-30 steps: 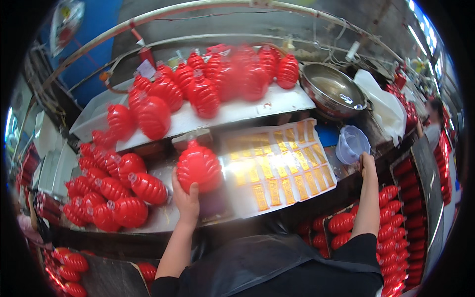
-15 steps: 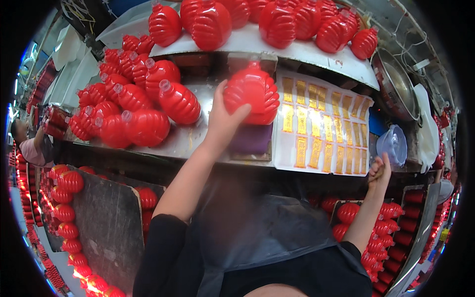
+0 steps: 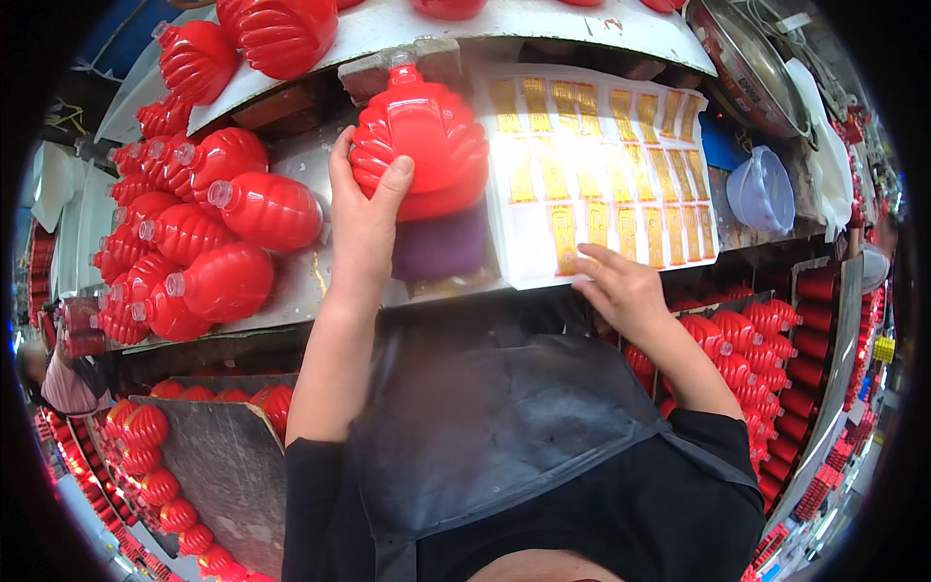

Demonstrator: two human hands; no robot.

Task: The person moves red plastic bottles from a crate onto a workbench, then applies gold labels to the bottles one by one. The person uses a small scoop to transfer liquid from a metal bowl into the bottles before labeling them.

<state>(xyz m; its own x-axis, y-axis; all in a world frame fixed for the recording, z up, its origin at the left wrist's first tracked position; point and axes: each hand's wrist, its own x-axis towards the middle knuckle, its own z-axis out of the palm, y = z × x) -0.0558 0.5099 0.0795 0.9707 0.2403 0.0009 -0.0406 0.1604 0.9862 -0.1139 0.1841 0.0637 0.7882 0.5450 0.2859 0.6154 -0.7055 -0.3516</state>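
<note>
My left hand (image 3: 364, 218) is closed round the side of a red ribbed plastic bottle (image 3: 419, 145) with a short clear neck. The bottle is held upright over a purple pad (image 3: 441, 244) on the bench, its smooth oval front panel toward me. Just right of it lies a white sheet (image 3: 529, 272) bearing rows of gold labels (image 3: 564, 233). My right hand (image 3: 626, 291) reaches over the sheet's near edge. Its thumb and index finger are apart at the lower end of one label in the nearest row; whether they touch it I cannot tell.
Several more red bottles (image 3: 228, 281) lie piled on the bench at left. Others stand on a white raised shelf (image 3: 543, 24) at the back. A translucent blue tub (image 3: 761, 194) and a large metal pan (image 3: 752, 58) are at right. Red bottles (image 3: 737, 335) also fill racks below the bench.
My right hand has moved left, from beside the blue tub to the near edge of the label sheet. My left hand still grips the bottle. The whole view has shifted.
</note>
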